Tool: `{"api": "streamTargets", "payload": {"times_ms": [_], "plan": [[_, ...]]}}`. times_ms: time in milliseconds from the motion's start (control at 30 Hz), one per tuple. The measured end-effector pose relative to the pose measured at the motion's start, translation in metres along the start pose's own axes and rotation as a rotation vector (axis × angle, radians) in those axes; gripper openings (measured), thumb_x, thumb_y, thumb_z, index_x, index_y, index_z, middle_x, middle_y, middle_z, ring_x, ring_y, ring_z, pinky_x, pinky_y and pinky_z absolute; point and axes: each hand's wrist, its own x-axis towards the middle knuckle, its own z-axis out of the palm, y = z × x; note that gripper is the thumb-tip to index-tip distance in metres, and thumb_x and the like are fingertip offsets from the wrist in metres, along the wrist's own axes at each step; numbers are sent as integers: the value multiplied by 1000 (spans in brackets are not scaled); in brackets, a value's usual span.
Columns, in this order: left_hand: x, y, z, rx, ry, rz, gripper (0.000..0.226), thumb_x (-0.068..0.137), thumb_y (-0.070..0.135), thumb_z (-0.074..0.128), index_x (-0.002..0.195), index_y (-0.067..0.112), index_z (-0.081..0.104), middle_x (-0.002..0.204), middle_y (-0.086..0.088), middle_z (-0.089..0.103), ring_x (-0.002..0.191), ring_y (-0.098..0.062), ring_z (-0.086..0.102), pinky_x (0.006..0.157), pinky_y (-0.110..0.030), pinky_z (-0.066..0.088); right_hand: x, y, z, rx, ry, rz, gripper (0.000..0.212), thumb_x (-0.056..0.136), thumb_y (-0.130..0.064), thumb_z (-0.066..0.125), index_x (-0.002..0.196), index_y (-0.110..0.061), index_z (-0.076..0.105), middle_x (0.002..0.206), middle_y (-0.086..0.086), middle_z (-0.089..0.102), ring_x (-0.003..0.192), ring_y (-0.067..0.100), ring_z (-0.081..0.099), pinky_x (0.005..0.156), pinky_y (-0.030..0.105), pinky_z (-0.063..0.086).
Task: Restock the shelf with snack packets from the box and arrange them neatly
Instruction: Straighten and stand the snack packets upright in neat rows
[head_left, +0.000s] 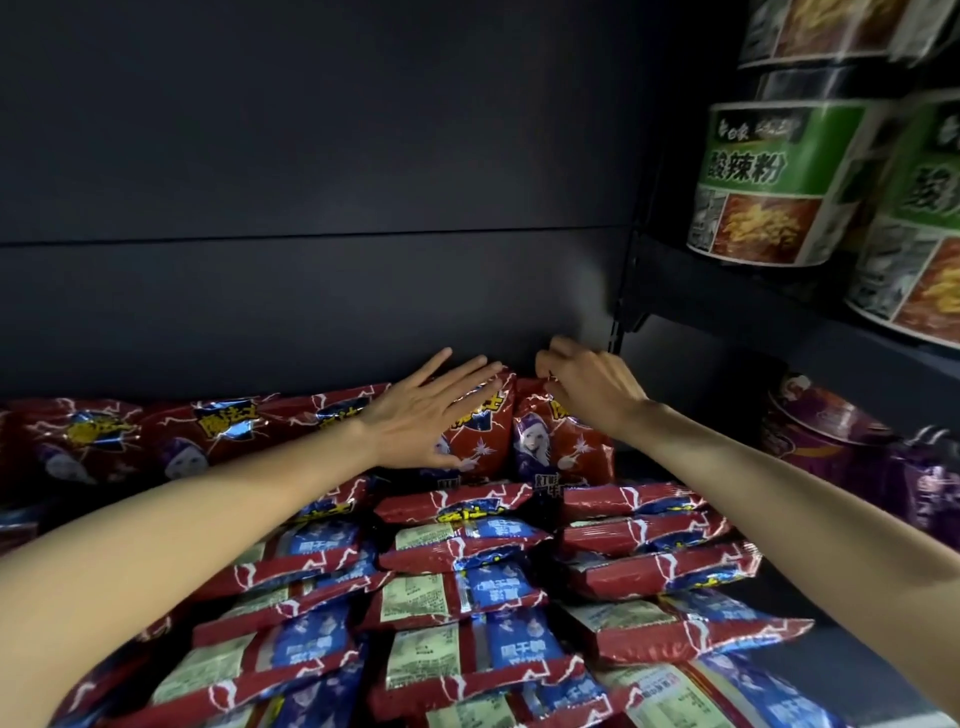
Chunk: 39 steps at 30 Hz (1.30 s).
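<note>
Here L hand (426, 410) lies flat on upright packet (480, 436); R hand (592, 384) pinches neighbouring packet (558, 447).

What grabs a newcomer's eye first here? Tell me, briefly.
Red snack packets fill the lower shelf, most lying flat in overlapping rows. At the back, the left hand presses flat on an upright packet while the right hand pinches its neighbour's top. Green noodle tubs sit upper right.

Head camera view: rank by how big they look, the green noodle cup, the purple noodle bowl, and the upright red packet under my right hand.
1. Green noodle cup, largest.
2. Purple noodle bowl and upright red packet look about alike; the bowl is partly hidden, so unranked.
</note>
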Motion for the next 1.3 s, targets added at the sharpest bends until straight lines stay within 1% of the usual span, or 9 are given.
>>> {"api": "streamTargets", "payload": {"times_ms": [200,334,434,667,834,934,1001,1067,1301], "plan": [[6,9,-12,59,110,205,79,90,59,33,151,17,5,158,-5,3,145,-23,-2,116,-47,-1,-24,20,8,27,49,-254,40,85,-20,66,121,-10,54,116,10,50,74,22,62,57,34,56],[25,17,-6,108,73,307,69,92,60,22,149,27,1,157,4,-1,145,-21,-9,115,-51,-2,-41,44,10,-235,49,-402,58,77,-47,69,126,-20,54,133,11,43,118,28,48,95,42,47],[31,18,-2,155,66,272,69,92,62,25,149,28,4,156,4,-4,143,-21,-14,114,-50,-10,-48,57,16,-396,-86,-390,80,77,-64,51,147,-33,28,156,11,19,143,33,19,112,48,23],[32,7,4,27,17,273,74,90,62,33,150,32,1,157,7,-11,142,-16,-21,115,-44,-12,-44,61,25,-443,-61,-352,92,74,-59,63,149,-37,16,157,13,14,143,35,18,111,49,29],[36,10,6,-45,12,274,75,89,62,37,148,32,0,157,7,-10,142,-15,-18,114,-39,-15,-57,62,28,-131,-17,-229,86,76,-46,70,146,-39,21,158,7,4,145,29,8,104,55,36],[37,15,7,-93,-3,273,77,89,62,41,147,35,-2,156,8,-12,143,-17,-17,116,-39,-9,-68,62,26,158,28,3,78,78,-47,66,143,-43,24,156,4,-2,132,29,32,92,45,50],[36,16,7,-81,-9,271,77,89,62,41,148,34,0,156,7,-12,143,-18,-17,117,-40,-7,-73,58,22,285,-37,88,83,79,-40,70,144,-46,18,154,3,-4,94,18,58,74,31,58],[36,14,6,-56,-15,277,77,89,64,40,148,34,1,156,7,-11,143,-19,-16,116,-42,-11,-71,52,20,311,-99,121,86,81,-33,71,145,-45,15,153,4,0,71,9,57,69,26,57],[36,11,5,-3,-13,289,72,89,66,32,148,34,4,156,7,-9,143,-22,-15,114,-47,-13,-61,47,25,327,-95,117,87,82,-13,72,145,-40,20,148,7,11,78,12,58,79,32,57]]}}
